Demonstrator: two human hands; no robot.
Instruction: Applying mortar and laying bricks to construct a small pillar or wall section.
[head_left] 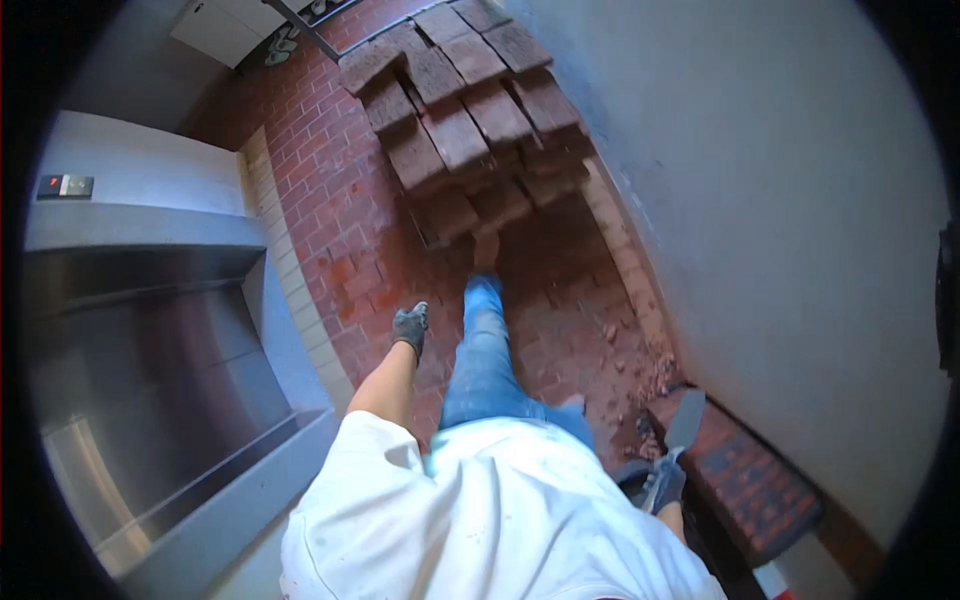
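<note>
My left hand (410,327), in a dark grey glove, hangs beside my left leg. Its fingers are curled in, and nothing shows in them. At the lower right my right hand (667,486), also gloved, grips a trowel (686,421) by its handle, the metal blade pointing up and away from me. Beside that hand lies a stack of dark red bricks (752,480) along the wall. A dark round rim, perhaps a bucket (632,473), shows partly behind my shirt. Ahead of my foot stands a large stack of brown slabs (462,125).
Red paving (325,215) covers the floor, with rubble (648,385) near the right-hand grey wall (760,190). A metal lift door (170,370) in a pale frame is on the left. Shoes (283,46) and a metal rail (305,30) are at the far end.
</note>
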